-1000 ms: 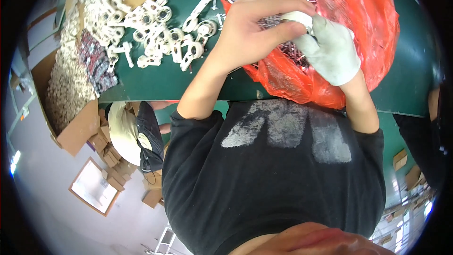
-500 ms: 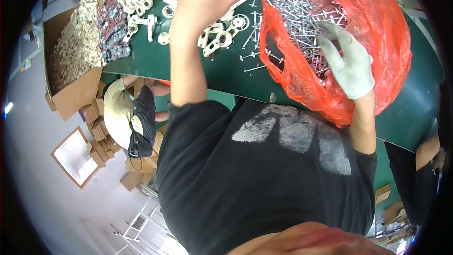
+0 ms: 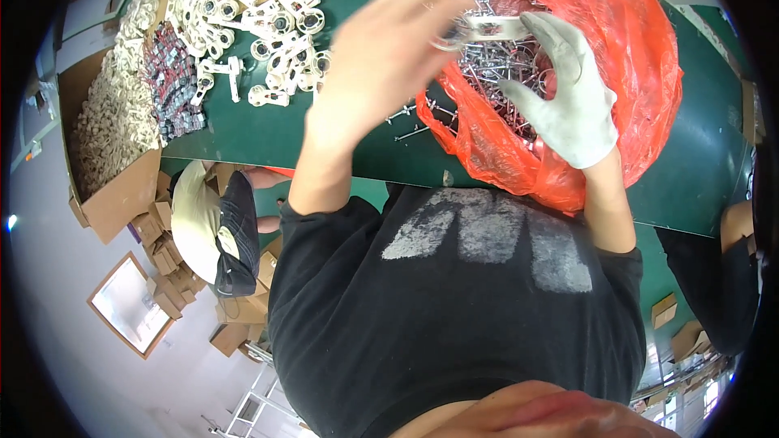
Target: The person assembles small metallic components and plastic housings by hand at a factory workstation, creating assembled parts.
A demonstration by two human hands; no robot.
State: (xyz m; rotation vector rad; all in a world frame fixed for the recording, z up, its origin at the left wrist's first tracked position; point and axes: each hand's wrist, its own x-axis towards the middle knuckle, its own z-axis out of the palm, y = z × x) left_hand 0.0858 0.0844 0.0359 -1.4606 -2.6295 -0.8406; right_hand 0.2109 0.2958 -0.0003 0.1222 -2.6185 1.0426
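My bare left hand (image 3: 398, 61), smeared by motion, reaches over the red bag's left edge. At its fingertips is a white plastic part (image 3: 497, 28) with a ring at one end and a slotted arm. My right hand (image 3: 572, 93), in a pale glove, hovers over the bag with thumb and fingers apart. Its fingertips are at the part's far end; whether they touch it I cannot tell. Beneath both hands, thin silver metal pins with crosspieces (image 3: 479, 73) heap up in the open red plastic bag (image 3: 641, 57).
More white plastic parts (image 3: 284, 24) spread over the green table (image 3: 235, 126) at left, beside a pile of small dark grey-and-red pieces (image 3: 174, 81). A cardboard box (image 3: 122, 195) full of small pale parts stands at far left. Other people (image 3: 199, 219) are beyond the table's near edge.
My left hand has come right, bringing the white plastic part over the bag toward my right hand. My gloved fingers have risen from the pins and spread. The view has shifted slightly.
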